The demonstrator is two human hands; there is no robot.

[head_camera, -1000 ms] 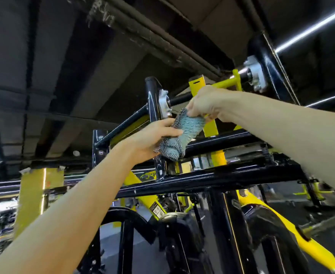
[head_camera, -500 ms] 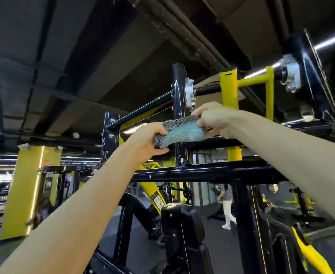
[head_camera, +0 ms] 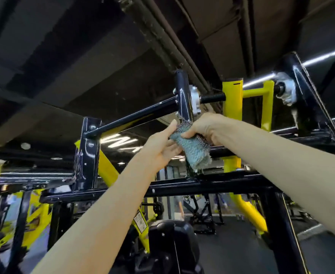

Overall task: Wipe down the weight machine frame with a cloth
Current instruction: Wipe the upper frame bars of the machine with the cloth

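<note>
Cloth [head_camera: 195, 153] hangs from right hand [head_camera: 207, 126] fingers [head_camera: 192, 131], left hand [head_camera: 160, 148] touching.

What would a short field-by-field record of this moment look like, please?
setting: gym, looking up at a black and yellow weight machine frame
cloth: blue-grey cloth, bunched, in front of the black upright post; contact with the post is hidden
right hand: right hand grips the cloth's upper part
left hand: left hand, fingers straight, touches the cloth
nearby: yellow upright beside the post; black crossbar below the cloth
</note>
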